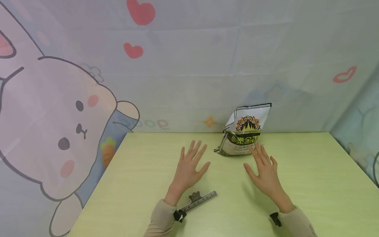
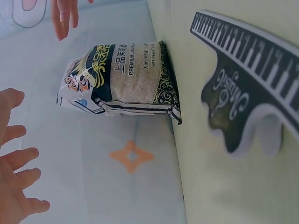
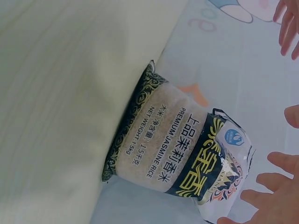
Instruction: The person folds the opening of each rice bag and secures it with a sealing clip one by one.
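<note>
A bag of jasmine rice (image 1: 243,133) stands upright at the back of the table, close to the wall cloth; its printed front shows in both wrist views. My left hand (image 1: 188,169) hovers left of the bag with fingers spread, holding nothing. On the other side, my right hand (image 1: 265,174) is held in front of the bag's right edge, fingers also spread and holding nothing. Below my left hand lies a music clip with a piano-key edge (image 1: 199,200), seen large in the left wrist view (image 2: 247,70). Whether any fingertip touches the bag cannot be told.
The light yellow-green table (image 1: 319,184) reaches back to a hanging cloth (image 1: 189,82) printed with hearts and a rabbit. A second cloth (image 1: 361,121) hangs along the right side. A thin dark curved object (image 1: 375,169) shows at the right image edge.
</note>
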